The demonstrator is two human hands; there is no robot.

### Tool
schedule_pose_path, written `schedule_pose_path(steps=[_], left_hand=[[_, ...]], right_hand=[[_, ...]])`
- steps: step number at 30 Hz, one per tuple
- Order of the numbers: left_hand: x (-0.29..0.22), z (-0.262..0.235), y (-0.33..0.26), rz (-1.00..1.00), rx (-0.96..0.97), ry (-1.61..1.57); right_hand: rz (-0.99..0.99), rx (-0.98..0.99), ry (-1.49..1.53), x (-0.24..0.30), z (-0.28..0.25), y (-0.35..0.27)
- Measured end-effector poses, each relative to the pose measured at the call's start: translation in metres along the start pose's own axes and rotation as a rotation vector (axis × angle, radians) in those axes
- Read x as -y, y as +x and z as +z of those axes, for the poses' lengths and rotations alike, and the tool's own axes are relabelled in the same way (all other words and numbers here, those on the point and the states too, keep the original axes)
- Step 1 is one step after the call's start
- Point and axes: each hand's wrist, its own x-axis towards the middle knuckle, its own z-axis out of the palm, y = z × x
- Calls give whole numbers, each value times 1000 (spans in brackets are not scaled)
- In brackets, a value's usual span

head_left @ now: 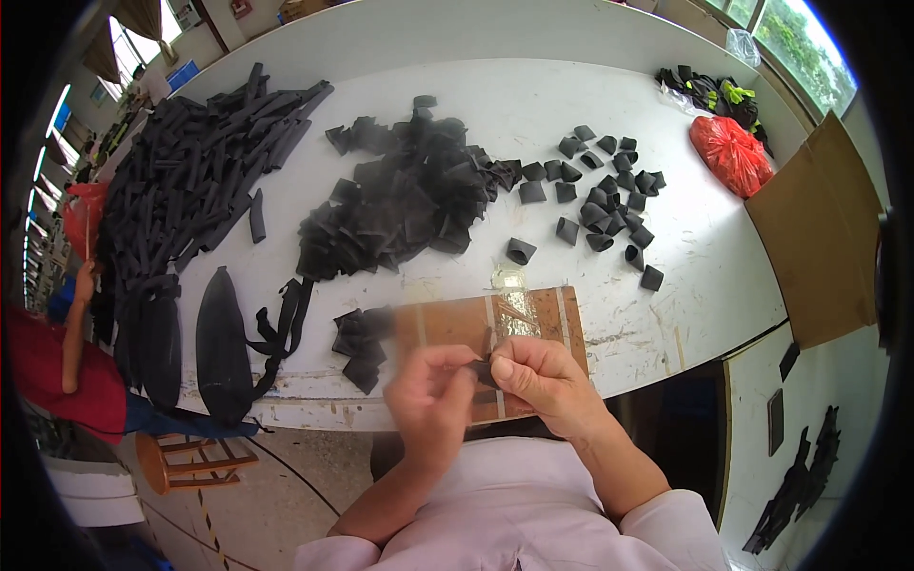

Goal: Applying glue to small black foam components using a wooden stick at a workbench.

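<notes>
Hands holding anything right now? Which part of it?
Yes. Both hands, left hand and right hand, pinch one small black piece between their fingertips, one on each end, above the brown board. Most of the piece is hidden.

A small black strip piece [484, 371] sits pinched between the fingertips of the left hand [430, 400] and the right hand [543, 376]. It is dark, flat and mostly hidden by the fingers, held just above the near table edge.
</notes>
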Motion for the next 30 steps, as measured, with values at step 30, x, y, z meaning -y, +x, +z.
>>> schedule_pose_path(steps=[30], left_hand=[[-17,-3,31,80,229,-591]], right_hand=[[-673,-256,-757,25,8,11]])
